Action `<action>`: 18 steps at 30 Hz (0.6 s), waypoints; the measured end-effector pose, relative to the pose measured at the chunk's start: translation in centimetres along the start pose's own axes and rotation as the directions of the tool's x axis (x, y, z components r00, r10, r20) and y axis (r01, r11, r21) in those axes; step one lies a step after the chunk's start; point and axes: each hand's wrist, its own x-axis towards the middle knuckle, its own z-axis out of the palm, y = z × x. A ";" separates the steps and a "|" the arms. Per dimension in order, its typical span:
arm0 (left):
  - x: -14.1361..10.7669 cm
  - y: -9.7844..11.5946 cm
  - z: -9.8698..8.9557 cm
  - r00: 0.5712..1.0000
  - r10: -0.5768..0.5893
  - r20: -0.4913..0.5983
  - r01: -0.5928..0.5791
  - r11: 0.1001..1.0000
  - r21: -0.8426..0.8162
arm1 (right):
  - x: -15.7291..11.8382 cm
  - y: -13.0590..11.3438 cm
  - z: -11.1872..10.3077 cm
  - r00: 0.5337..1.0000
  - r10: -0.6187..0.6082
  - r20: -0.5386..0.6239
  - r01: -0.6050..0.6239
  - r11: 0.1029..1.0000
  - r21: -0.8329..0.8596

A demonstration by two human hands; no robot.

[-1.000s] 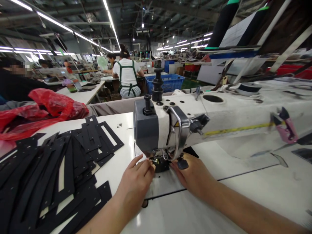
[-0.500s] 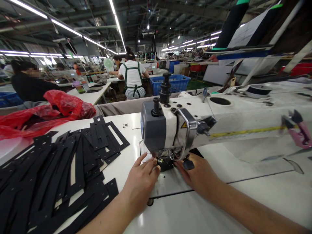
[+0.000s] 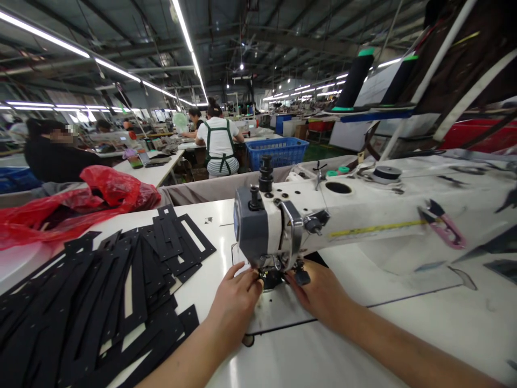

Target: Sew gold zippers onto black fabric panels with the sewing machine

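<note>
A white and grey sewing machine [image 3: 252,226] stands in front of me. Under its needle area lies a small black flat piece [image 3: 272,281], mostly covered by the presser foot and my fingers. My left hand [image 3: 236,296] pinches the left side of this piece with bunched fingers, close to the foot. On the other side, my right hand [image 3: 323,291] grips the piece between thumb and fingers, partly behind a dark machine part. More black material shows behind the right hand. To the left lies a spread pile of black strips and slotted frames [image 3: 100,302] with small holes.
Pink-handled snips [image 3: 448,229] rest against the machine arm, near a yellow measuring tape [image 3: 375,229]. A red plastic bag [image 3: 117,188] lies at the back left. Black thread cones [image 3: 355,81] stand at upper right. Beyond are a blue basket [image 3: 278,153] and seated co-workers.
My view has turned slightly right and tilted up. Both hands remain beside the presser foot in nearly the same grip; no clear movement of the black piece shows.
</note>
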 end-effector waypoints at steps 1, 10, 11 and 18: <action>0.0 0.0 0.1 1.000 0.002 -0.013 -0.002 1.000 -0.001 | 0.0 0.0 0.0 1.000 0.000 0.002 0.000 1.000 -0.001; -0.4 -0.1 0.8 0.994 -0.041 -0.100 0.040 0.999 -0.020 | -0.1 -0.1 0.3 0.999 0.026 -0.023 -0.025 1.000 0.001; -0.4 -0.1 1.0 0.992 -0.047 -0.115 0.046 0.999 -0.014 | -0.1 -0.2 0.4 0.999 0.025 -0.024 -0.025 1.000 0.001; -0.2 -0.1 1.8 0.979 -0.087 -0.187 0.092 0.996 0.017 | 0.0 0.4 1.2 0.998 0.058 -0.020 -0.057 0.998 0.024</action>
